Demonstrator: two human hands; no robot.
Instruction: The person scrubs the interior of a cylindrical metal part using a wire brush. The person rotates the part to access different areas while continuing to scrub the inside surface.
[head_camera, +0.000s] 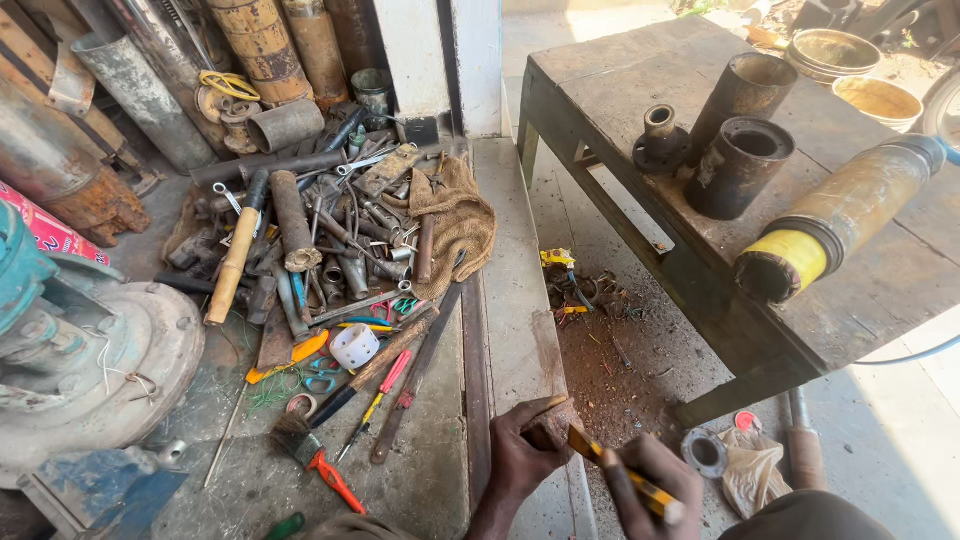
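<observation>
Hands meet at the near end of a flat steel bar (512, 330): left hand (525, 455) clamps its rusty end, right hand (648, 485) grips a yellow-black tool (612, 467) against it. Tool clutter (330, 250) crowds left; bare floor (620, 370) right.

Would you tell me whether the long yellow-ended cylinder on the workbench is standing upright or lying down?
Lying down. The yellow-ended cylinder rests on its side across the wooden workbench, its open dark end facing the camera; the two dark tubes beside it stand upright.

Three dark cylinders (738, 165) and one yellow-ended pipe (835, 220) on the table (890, 290).
</observation>
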